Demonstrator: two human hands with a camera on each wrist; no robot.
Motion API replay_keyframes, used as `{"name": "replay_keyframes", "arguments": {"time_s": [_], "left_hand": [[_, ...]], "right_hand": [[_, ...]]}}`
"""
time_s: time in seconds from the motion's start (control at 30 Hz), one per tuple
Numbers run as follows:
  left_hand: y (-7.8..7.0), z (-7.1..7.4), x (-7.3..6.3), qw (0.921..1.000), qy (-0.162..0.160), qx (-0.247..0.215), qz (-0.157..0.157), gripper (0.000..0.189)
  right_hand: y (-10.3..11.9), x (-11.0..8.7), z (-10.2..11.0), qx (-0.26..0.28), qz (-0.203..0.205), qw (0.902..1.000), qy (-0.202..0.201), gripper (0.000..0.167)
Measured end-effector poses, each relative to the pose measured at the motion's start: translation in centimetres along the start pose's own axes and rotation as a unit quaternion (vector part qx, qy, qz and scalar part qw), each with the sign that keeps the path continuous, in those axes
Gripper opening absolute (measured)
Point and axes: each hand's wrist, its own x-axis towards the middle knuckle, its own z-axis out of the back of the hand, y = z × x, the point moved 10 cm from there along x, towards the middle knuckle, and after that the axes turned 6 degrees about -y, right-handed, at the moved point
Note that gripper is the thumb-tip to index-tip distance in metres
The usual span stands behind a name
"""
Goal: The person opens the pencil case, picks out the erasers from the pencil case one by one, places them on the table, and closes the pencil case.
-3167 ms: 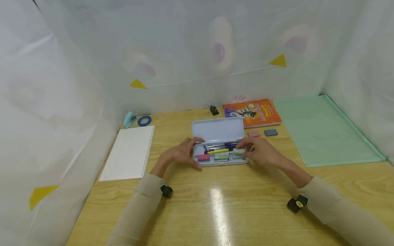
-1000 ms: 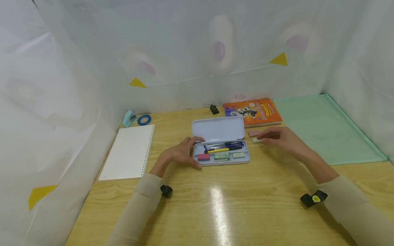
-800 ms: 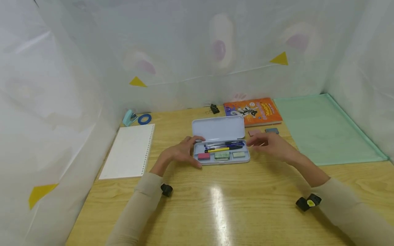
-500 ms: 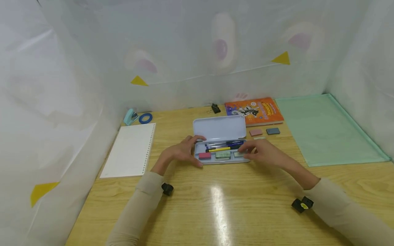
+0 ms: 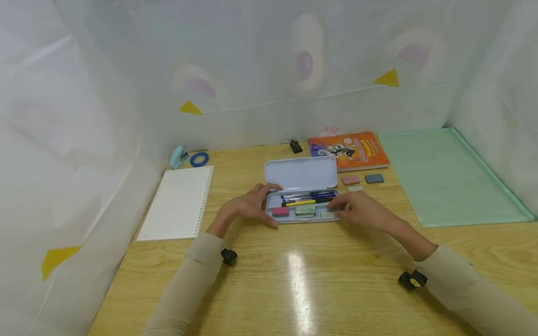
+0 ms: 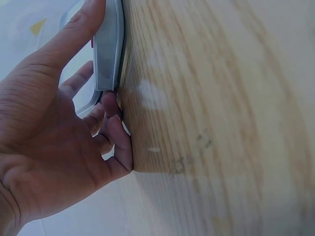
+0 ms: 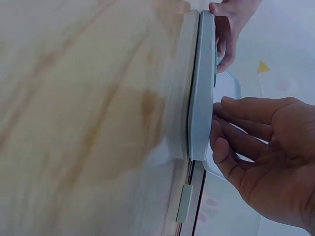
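Observation:
A pale blue pencil case [image 5: 300, 173] lies with its lid up in the middle of the table. My left hand [image 5: 251, 205] holds its left end, thumb along the front and a finger behind. My right hand [image 5: 362, 211] reaches into the right compartment, its fingertips at a pale eraser [image 5: 326, 214] that they partly cover; the right wrist view hides this eraser behind the case wall. Also inside are a pink eraser [image 5: 280, 212], a green eraser [image 5: 305, 211] and several pens, including a yellow highlighter [image 5: 299, 203].
Right of the case lie a pink eraser [image 5: 350, 180], a blue eraser [image 5: 374, 178] and a pale eraser [image 5: 355, 188]. Behind are an orange book [image 5: 361, 149] and binder clip [image 5: 296, 146]. A notepad [image 5: 176, 203], stapler [image 5: 179, 157] and tape roll [image 5: 199, 159] stand left; a green mat [image 5: 458, 182], right.
My right hand has carried a pale eraser out, set it on the table beside the pink one, and come back to the right compartment. The left hand stays on the case.

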Motion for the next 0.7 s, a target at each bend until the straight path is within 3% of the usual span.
{"name": "replay_keyframes", "arguments": {"time_s": [0.27,0.5,0.7], "left_hand": [[-0.2,0.1,-0.1,1.0,0.001,-0.006,0.001,0.101],[-0.2,0.1,-0.1,1.0,0.002,-0.003,0.006,0.101],[-0.1,0.0,0.0,0.9999,0.005,-0.007,0.008,0.101]], "right_hand": [[0.8,0.5,-0.8,-0.025,0.024,0.9994,0.005,0.02],[0.5,0.8,-0.9,-0.004,0.028,0.9995,-0.011,0.021],[0.5,0.4,0.5,0.007,0.02,0.9988,-0.044,0.02]]}}
